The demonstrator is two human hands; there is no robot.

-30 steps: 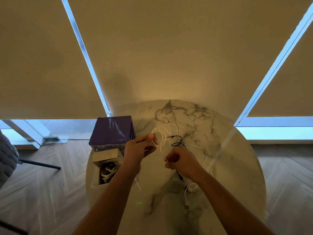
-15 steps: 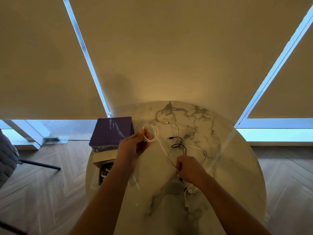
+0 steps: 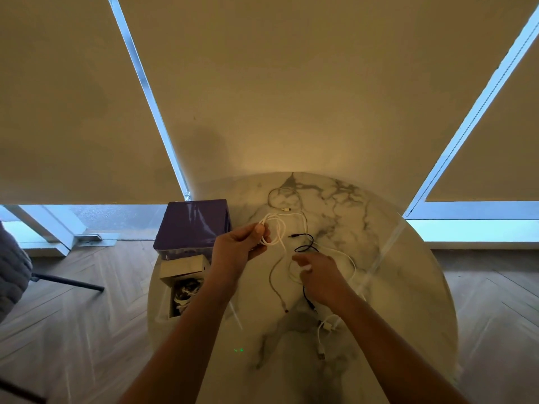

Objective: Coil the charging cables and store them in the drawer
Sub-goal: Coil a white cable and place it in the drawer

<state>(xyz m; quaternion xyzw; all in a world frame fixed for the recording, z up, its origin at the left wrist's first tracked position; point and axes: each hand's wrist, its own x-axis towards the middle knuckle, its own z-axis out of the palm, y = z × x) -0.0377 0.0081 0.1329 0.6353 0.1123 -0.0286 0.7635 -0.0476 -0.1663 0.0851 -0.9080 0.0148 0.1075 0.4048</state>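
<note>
My left hand [image 3: 237, 252] pinches a small coil of white charging cable [image 3: 272, 231] above the marble table [image 3: 388, 287]. The cable's free tail hangs down to a plug [image 3: 286, 309] near the table. My right hand [image 3: 319, 277] hovers just right of that tail with fingers loosely curled, holding nothing that I can see. Under it lie a black cable [image 3: 304, 243] and another white cable [image 3: 323, 335]. A thin cable [image 3: 281, 196] lies at the table's far side. The small white drawer [image 3: 183, 272] stands open at the left with coiled cables inside.
A purple box [image 3: 192, 225] sits on top of the drawer unit at the table's left edge. Roller blinds hang close behind the table. A grey chair [image 3: 13, 269] stands on the wood floor at the far left.
My right hand has let go of the white cable's tail and moved up toward the coil. The tail now hangs free. My left hand stays at the coil.
</note>
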